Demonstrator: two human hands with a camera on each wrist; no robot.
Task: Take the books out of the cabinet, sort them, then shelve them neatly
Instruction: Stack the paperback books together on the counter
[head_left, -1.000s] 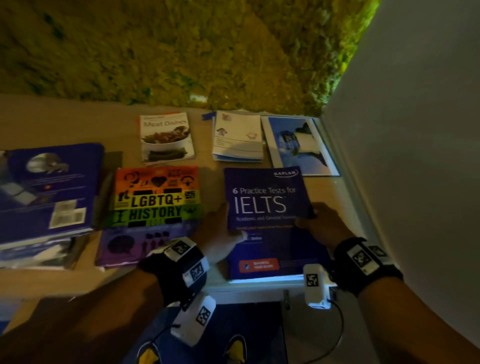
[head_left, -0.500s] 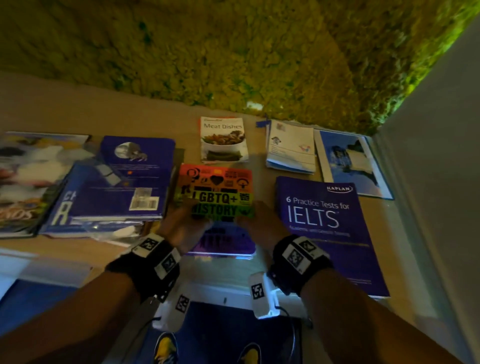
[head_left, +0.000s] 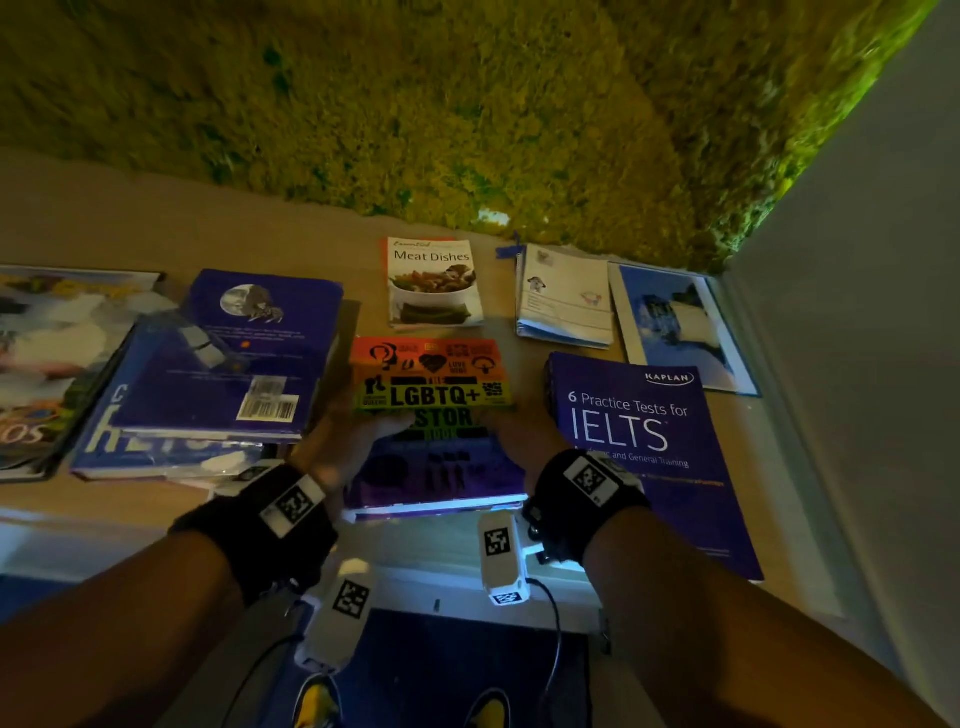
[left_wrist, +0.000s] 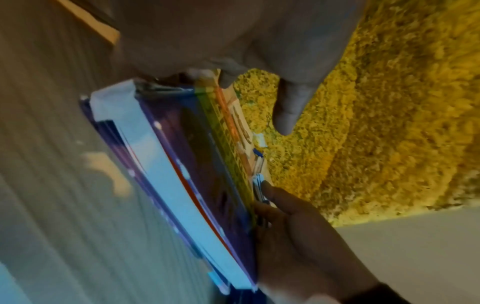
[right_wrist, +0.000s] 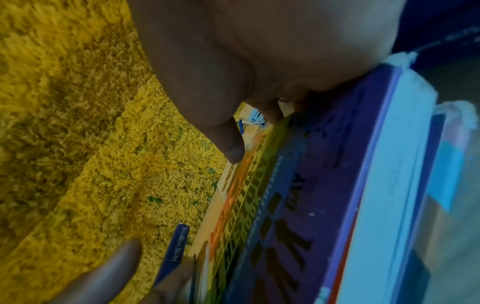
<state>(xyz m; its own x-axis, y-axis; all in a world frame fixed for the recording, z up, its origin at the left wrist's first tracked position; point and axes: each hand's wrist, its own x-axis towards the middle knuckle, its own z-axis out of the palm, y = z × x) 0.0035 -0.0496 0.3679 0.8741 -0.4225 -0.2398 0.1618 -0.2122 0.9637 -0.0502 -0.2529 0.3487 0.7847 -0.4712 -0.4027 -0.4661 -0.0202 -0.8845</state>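
Note:
The rainbow-coloured LGBTQ+ History book (head_left: 431, 400) lies in the middle of the wooden top (head_left: 156, 218). My left hand (head_left: 353, 441) grips its left side and my right hand (head_left: 519, 434) grips its right side. The left wrist view shows the book (left_wrist: 207, 174) edge-on, with its pale page block facing the camera, my left thumb (left_wrist: 285, 115) above the cover and the right hand (left_wrist: 298, 236) along the far side. In the right wrist view my right thumb (right_wrist: 228, 148) lies over the cover (right_wrist: 285, 205). The fingers under the book are hidden.
A purple IELTS book (head_left: 639, 441) lies right of it and a stack of blue books (head_left: 228, 358) lies left. Behind are a Meat Dishes booklet (head_left: 434, 283), a white booklet (head_left: 566, 296) and a blue picture book (head_left: 675, 322). A moss wall (head_left: 467, 104) backs the top; a white wall (head_left: 857, 364) bounds the right.
Both hands left the IELTS book and moved left to the LGBTQ+ History book, which they now hold by its sides. The head view has swung left.

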